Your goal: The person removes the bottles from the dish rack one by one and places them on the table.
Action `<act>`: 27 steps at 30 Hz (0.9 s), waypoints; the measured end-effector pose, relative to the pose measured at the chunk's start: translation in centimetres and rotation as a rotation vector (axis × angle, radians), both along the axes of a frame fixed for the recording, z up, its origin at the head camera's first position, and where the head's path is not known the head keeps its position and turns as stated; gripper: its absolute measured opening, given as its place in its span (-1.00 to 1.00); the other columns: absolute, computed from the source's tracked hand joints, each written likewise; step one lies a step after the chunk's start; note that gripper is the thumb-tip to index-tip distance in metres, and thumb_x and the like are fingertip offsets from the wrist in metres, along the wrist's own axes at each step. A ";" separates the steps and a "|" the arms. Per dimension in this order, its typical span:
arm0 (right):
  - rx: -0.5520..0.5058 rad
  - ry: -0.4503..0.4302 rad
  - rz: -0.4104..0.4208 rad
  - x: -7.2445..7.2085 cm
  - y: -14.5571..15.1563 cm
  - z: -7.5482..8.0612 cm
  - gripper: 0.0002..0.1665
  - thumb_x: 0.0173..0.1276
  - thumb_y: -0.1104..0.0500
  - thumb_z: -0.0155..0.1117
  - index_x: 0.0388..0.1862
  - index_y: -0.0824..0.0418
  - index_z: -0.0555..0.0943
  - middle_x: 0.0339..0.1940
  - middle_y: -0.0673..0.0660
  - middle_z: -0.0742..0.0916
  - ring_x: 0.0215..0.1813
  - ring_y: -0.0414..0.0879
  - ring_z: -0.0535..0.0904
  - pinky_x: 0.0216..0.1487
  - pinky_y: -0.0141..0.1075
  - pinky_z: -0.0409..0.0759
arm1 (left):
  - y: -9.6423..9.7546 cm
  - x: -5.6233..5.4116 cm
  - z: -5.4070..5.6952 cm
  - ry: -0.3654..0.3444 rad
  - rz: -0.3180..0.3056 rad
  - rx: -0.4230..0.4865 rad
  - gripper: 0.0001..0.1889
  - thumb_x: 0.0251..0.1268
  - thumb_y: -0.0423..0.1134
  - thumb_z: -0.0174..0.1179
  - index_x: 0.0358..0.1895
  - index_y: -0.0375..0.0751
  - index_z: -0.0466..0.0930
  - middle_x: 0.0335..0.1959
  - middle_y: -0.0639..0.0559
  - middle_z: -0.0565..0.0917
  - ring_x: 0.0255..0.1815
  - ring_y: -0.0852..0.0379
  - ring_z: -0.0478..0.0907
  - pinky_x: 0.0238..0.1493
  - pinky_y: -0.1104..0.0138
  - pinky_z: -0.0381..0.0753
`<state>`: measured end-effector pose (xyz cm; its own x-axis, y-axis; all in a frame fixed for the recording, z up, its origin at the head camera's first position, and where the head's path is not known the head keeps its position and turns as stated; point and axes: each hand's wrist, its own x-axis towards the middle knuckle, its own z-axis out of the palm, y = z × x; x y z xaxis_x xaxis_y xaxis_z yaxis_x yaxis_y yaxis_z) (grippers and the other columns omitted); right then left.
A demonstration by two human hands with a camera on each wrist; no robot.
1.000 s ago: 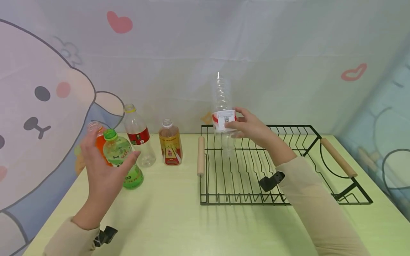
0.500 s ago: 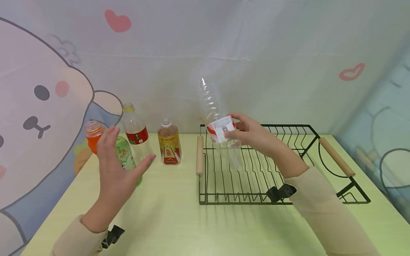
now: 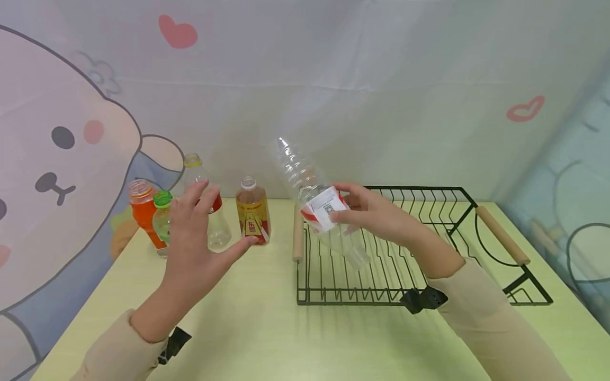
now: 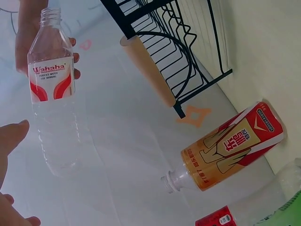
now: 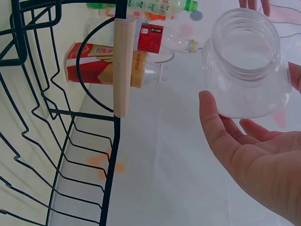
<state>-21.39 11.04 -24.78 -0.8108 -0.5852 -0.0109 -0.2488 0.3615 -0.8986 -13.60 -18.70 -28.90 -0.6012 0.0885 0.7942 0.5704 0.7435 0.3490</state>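
My right hand [image 3: 376, 214] grips a clear plastic water bottle [image 3: 324, 206] around its white-and-red label. The bottle is tilted over the dish rack [image 3: 371, 304], its base up and to the left. In the right wrist view the uncapped mouth [image 5: 245, 44] faces the camera. My left hand [image 3: 197, 254] hovers with thumb and fingers spread apart, holding nothing, in front of several standing bottles. It partly hides the green-necked bottle [image 3: 162, 217] and the red-labelled clear bottle [image 3: 219, 233]. To the right of its fingers stands an amber bottle [image 3: 252, 214] with a yellow-and-red label.
An orange bottle [image 3: 145, 211] stands farthest left. The black wire rack, with wooden handles [image 3: 502, 235] at both ends, fills the right of the pale table [image 3: 267, 338]. A printed cloth [image 3: 405, 69] hangs behind.
The water bottle has tipped from near upright, its base swinging left and down. My right hand has lowered slightly. My left hand has moved right, away from the orange bottle.
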 end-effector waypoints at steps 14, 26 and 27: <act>0.044 0.035 0.054 1.0 -0.3 0.0 -0.24 0.38 0.14 0.20 0.48 0.20 0.16 0.09 0.25 0.60 -0.02 0.14 0.60 -0.08 -0.08 0.65 | 2.2 -0.7 0.2 0.023 -0.094 -0.139 -0.06 -0.24 -0.19 0.58 0.32 -0.21 0.27 0.37 -0.21 0.26 0.42 -0.26 0.13 0.38 -0.22 0.00; 0.064 0.039 0.086 1.6 -0.2 0.0 -0.28 0.39 0.13 0.19 0.46 0.18 0.18 0.08 0.24 0.60 -0.07 0.04 0.59 -0.11 -0.15 0.63 | 3.4 -0.9 0.3 -0.006 -0.122 -0.183 -0.08 -0.22 -0.17 0.58 0.32 -0.20 0.30 0.40 -0.22 0.25 0.47 -0.21 0.09 0.38 -0.30 -0.14; 0.068 0.035 0.087 1.7 -0.2 0.0 -0.28 0.38 0.13 0.19 0.46 0.17 0.19 0.07 0.23 0.60 -0.08 0.04 0.60 -0.11 -0.14 0.63 | 3.4 -0.9 0.3 -0.001 -0.124 -0.188 -0.09 -0.22 -0.16 0.59 0.31 -0.19 0.31 0.40 -0.22 0.25 0.47 -0.21 0.08 0.38 -0.31 -0.13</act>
<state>-19.71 10.88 -24.75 -0.7577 -0.6521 -0.0259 -0.3125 0.3974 -0.8628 -14.52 -15.25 -28.63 -0.5772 0.3078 0.7564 0.6610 0.7200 0.2114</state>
